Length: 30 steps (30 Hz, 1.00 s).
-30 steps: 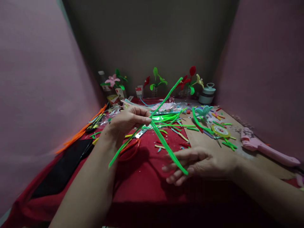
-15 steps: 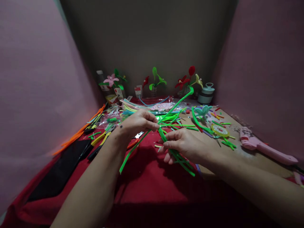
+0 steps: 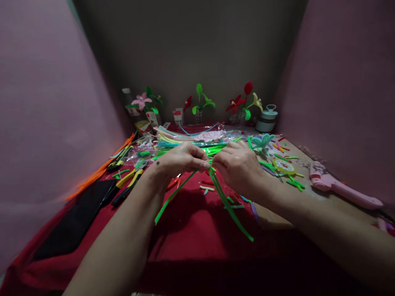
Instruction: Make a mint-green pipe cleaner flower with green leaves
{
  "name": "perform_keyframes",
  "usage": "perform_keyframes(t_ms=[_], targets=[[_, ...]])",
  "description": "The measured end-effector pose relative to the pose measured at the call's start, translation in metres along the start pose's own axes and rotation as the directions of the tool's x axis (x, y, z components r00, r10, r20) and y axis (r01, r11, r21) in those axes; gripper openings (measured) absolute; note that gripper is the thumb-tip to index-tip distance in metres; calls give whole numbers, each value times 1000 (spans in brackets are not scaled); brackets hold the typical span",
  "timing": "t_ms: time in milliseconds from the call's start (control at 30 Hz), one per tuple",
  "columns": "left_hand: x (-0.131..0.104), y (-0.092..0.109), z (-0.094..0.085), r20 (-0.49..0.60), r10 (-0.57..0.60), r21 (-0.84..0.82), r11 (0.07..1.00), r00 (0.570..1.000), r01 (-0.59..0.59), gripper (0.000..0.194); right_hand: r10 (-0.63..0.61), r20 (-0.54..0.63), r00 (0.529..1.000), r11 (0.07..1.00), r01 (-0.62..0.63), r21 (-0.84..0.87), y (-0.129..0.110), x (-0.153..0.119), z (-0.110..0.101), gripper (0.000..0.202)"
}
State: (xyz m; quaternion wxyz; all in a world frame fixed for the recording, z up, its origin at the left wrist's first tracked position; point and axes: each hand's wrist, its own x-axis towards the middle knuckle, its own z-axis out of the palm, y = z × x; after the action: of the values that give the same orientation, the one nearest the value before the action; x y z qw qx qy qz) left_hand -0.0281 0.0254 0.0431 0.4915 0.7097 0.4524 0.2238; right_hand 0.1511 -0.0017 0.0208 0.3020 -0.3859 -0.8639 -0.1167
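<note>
Above a surface covered in red cloth, the left hand pinches green fuzzy stems between its fingers, and the right hand curls closed on them just beside it, the loose ends slanting downward. A brown board lies to the right, bearing a pink tool; fuzzy flowers line the back before a dark wall, with pinkish walls on both sides.

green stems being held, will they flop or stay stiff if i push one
Probably fairly stiff for their thickness: the green stems jut out at their free ends with only a gentle curve. They look thin, so they are likely light and may bend under a firmer push.
</note>
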Motion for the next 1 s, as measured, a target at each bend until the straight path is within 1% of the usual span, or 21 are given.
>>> perform_keyframes(t_ms=[67,133,200,267,333,400,500,567,633,733,867,933,1000], targets=[[1,-1,0,-21,-7,-42,999,1000,6,22,150,50,987,978,-155,139,-4,-1,0,21],[3,-2,1,-48,-9,-76,997,999,5,21,280,125,952,897,-306,320,-6,-1,-1,18],[4,-3,1,-80,1,-92,996,997,-8,19,382,205,901,754,-433,494,-8,-2,-1,16],[5,-5,0,-93,19,-95,995,995,-28,17,438,277,855,597,-507,622,-7,-2,-1,16],[5,-6,0,-83,33,-97,994,996,-41,15,453,321,832,478,-531,700,-6,-2,0,16],[5,-6,0,-78,39,-103,994,996,-47,13,443,358,822,387,-536,750,-3,-3,3,14],[5,-3,2,-84,18,-115,993,996,-28,12,399,463,791,243,-578,779,3,-6,10,16],[5,-2,4,-89,1,-133,991,996,-13,11,365,514,776,165,-598,785,8,-8,16,17],[6,-1,6,-96,-8,-165,986,995,-8,11,356,526,772,116,-595,795,11,-10,22,15],[8,-3,12,-108,-40,-258,966,993,11,13,390,516,763,65,-582,811,11,-10,26,12],[12,-6,23,-134,-55,-372,928,989,2,16,474,510,718,3,-580,814,4,-9,21,13],[14,-6,28,-157,-45,-396,918,987,-21,16,491,527,694,-39,-587,809,2,-9,18,13],[15,-6,32,-171,-45,-406,913,984,-29,16,490,546,679,-82,-588,805,1,-10,17,11]])
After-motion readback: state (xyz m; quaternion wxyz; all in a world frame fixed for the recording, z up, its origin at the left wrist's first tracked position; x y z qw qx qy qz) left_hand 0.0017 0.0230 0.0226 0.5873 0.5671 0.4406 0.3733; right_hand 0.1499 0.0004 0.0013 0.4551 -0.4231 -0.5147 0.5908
